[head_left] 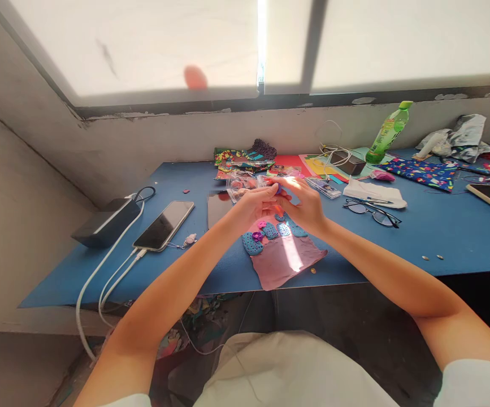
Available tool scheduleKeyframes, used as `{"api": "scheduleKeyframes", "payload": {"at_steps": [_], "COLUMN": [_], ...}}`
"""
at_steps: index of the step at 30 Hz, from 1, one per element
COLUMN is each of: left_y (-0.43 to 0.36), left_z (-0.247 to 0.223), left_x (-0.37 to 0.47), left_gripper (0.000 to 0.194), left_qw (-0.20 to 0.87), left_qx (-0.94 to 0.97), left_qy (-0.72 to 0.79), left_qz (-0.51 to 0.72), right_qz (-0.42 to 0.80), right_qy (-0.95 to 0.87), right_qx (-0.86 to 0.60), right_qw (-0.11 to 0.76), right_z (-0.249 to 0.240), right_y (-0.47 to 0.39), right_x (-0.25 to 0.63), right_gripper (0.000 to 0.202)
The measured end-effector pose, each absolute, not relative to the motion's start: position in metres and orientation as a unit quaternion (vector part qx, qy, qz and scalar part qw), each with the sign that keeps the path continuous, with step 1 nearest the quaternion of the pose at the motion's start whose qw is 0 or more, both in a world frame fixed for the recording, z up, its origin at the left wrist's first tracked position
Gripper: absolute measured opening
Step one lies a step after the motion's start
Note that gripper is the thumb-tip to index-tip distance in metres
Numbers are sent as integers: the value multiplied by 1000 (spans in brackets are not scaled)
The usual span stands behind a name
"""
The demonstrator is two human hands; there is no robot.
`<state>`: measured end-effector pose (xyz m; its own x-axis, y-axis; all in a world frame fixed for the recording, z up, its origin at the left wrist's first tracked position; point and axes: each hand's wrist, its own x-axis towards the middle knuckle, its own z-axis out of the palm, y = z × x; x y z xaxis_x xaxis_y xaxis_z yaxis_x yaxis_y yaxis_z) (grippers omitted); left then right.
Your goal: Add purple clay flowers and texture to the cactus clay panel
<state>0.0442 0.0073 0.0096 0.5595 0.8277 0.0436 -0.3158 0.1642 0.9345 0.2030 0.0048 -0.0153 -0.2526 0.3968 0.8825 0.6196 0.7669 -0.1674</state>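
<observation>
Both hands meet above the far part of a pink clay sheet [276, 263] on the blue table. Between their fingertips is a small purple-blue piece [279, 189]. My left hand [259, 203] pinches it from the left, and my right hand [306, 204] touches it from the right with fingers closed round it. Blue dotted clay pieces [252, 243] and purple flower shapes [257, 236] lie on the sheet. The hands partly cover the sheet's far edge.
On the blue table [223, 271], a phone [164, 226] and black box [107, 220] stand left. Glasses [372, 212], white cloth [374, 194], a green bottle [389, 133] and patterned fabric [423, 171] are right. Plastic packets [239, 183] lie behind the hands.
</observation>
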Motion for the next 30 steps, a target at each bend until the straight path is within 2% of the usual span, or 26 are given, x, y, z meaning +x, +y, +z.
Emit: {"api": "scheduleKeyframes", "payload": {"at_steps": [12,21,30], "left_y": [8,16,16], "left_z": [9,5,7], "left_x": [46,42,41], "left_gripper": [34,22,26], "left_qw": [705,657,627], "left_qx": [533,529,548], "left_qy": [276,341,355], "left_qz": [379,415,425], "right_qz": [-123,-134,-126], "right_qy": [-797,-788,-797], "right_qx": [-332,-339,-347], "right_qw": [490,497,479], "right_z": [-15,-16,-17], "right_y": [8,13,15], "right_x": [205,207,208], "right_gripper": [23,19,17]}}
